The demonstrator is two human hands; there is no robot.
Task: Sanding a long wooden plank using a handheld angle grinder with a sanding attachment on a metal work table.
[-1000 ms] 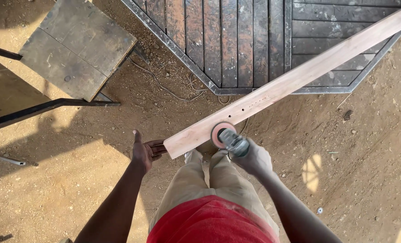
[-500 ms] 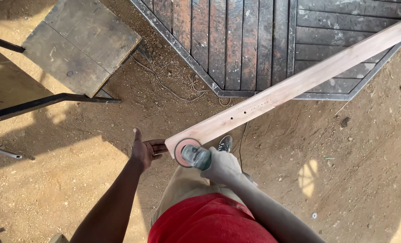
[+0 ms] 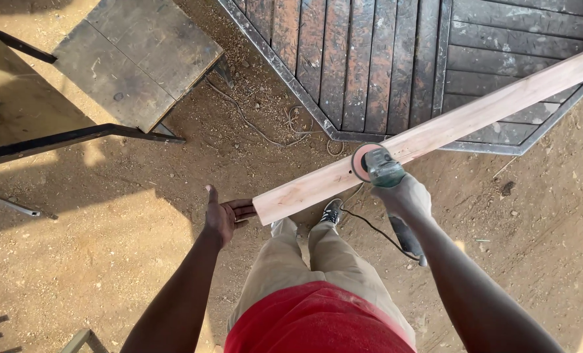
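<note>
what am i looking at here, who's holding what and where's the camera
The camera sits on a person's head and looks straight down, so you see their own arms, red shirt and tan trousers from above. There is no machine arm, only two bare hands. The left hand steadies the near end of a long wooden plank, fingers against its end. The right hand has a grip on an angle grinder whose round sanding disc rests on the plank's top face; its cable trails down past the shoe. The ground is sandy dirt. A rusty metal gate panel lies flat under the plank's far part, and a worn metal bench stands at upper left.
</note>
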